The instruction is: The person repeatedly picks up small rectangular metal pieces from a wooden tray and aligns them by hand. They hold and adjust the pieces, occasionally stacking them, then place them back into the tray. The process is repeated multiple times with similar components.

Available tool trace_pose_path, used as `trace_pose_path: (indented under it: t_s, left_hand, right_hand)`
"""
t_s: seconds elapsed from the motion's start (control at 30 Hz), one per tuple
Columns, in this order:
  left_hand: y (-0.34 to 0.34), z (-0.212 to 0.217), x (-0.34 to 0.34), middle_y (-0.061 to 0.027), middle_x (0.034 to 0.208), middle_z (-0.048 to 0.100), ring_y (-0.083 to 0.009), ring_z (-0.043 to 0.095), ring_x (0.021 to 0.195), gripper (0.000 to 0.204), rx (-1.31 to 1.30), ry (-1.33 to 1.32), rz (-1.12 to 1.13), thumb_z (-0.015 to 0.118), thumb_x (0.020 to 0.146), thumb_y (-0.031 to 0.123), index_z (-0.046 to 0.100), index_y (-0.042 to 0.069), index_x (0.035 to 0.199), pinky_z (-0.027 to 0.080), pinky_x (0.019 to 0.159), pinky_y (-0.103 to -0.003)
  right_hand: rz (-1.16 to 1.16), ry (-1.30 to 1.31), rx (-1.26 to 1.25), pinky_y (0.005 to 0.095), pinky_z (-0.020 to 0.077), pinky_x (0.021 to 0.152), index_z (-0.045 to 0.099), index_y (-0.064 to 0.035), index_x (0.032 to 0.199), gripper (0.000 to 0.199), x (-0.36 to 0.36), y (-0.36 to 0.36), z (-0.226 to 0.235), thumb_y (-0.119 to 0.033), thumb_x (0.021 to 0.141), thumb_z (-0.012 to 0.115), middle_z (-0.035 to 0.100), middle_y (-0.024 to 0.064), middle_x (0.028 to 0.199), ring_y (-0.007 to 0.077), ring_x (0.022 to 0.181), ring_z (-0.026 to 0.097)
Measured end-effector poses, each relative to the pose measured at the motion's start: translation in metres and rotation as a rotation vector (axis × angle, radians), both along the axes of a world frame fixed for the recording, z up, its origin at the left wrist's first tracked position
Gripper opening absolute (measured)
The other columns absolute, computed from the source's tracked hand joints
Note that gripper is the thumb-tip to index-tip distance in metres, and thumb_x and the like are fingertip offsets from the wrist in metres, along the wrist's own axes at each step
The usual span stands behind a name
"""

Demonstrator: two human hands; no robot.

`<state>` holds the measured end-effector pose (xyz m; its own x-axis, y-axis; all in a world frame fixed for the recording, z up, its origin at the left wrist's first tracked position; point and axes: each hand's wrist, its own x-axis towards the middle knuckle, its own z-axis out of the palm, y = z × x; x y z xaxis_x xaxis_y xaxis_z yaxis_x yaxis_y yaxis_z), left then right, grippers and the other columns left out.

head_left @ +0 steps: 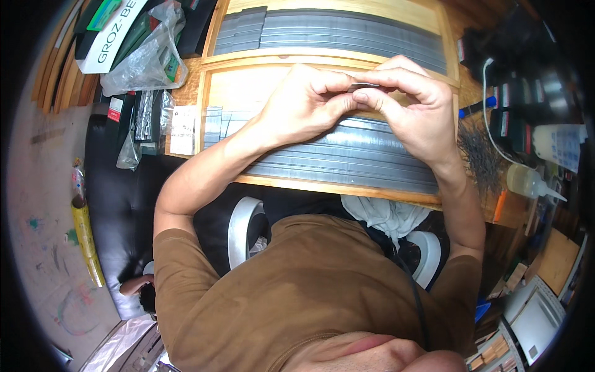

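Both hands meet over a shallow wooden tray that holds rows of long, thin grey metal strips. My left hand pinches one end of a small, thin dark metal piece between thumb and fingers. My right hand grips the other end, with its thumb below and its fingers curled over the top. Much of the piece is hidden by the fingers, so its full length does not show. Strips in the tray pass beneath both wrists.
Beyond lies a second wooden tray of grey strips. Boxes and a clear plastic bag sit at left. On the right are a blue-capped marker, a pile of thin dark metal pieces, a white cable and a squeeze bottle.
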<state>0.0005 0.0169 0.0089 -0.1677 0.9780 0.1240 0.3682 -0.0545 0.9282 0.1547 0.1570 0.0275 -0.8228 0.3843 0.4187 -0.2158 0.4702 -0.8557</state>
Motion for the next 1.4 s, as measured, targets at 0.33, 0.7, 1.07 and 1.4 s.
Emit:
trace_pose_path:
  t_s: [0.33, 0.7, 1.07, 1.4]
  left_hand:
    - [0.006, -0.007, 0.003, -0.0076, 0.083, 0.076, -0.0068, 0.064, 0.073, 0.018, 0.049, -0.156, 0.049, 0.073, 0.096, 0.017, 0.077, 0.003, 0.107, 0.053, 0.066, -0.026]
    - [0.006, -0.008, 0.005, -0.0028, 0.070, 0.070, -0.0035, 0.054, 0.064, 0.015, 0.056, -0.117, 0.134, 0.073, 0.096, 0.018, 0.079, 0.004, 0.100, 0.045, 0.057, -0.026]
    - [0.003, -0.006, 0.008, -0.0059, 0.082, 0.076, -0.0058, 0.064, 0.074, 0.017, 0.072, -0.149, 0.098, 0.072, 0.096, 0.015, 0.078, 0.004, 0.108, 0.053, 0.067, -0.025]
    - [0.003, -0.007, 0.004, -0.0076, 0.089, 0.076, -0.0081, 0.067, 0.082, 0.016, 0.017, -0.117, 0.044, 0.072, 0.096, 0.012, 0.076, 0.003, 0.108, 0.055, 0.074, -0.025]
  right_hand:
    - [0.080, -0.005, -0.200, 0.0206, 0.0457, 0.061, 0.081, -0.0034, 0.097, 0.014, -0.005, 0.007, -0.014, -0.002, 0.083, 0.081, 0.066, 0.0020, 0.083, 0.0065, 0.069, 0.057]
    - [-0.056, 0.150, 0.160, 0.0253, 0.0506, 0.063, 0.077, 0.0005, 0.103, 0.021, -0.005, 0.004, -0.007, 0.004, 0.082, 0.079, 0.067, 0.0044, 0.082, 0.0100, 0.071, 0.060]
    - [-0.029, 0.103, 0.175, 0.0227, 0.0488, 0.063, 0.078, -0.0018, 0.106, 0.024, -0.006, 0.000, -0.003, 0.005, 0.083, 0.078, 0.067, 0.0050, 0.085, 0.0100, 0.072, 0.060]
    - [0.088, 0.083, -0.102, 0.0202, 0.0466, 0.063, 0.079, -0.0009, 0.097, 0.015, -0.006, 0.006, -0.015, 0.002, 0.082, 0.081, 0.068, 0.0039, 0.085, 0.0070, 0.071, 0.058]
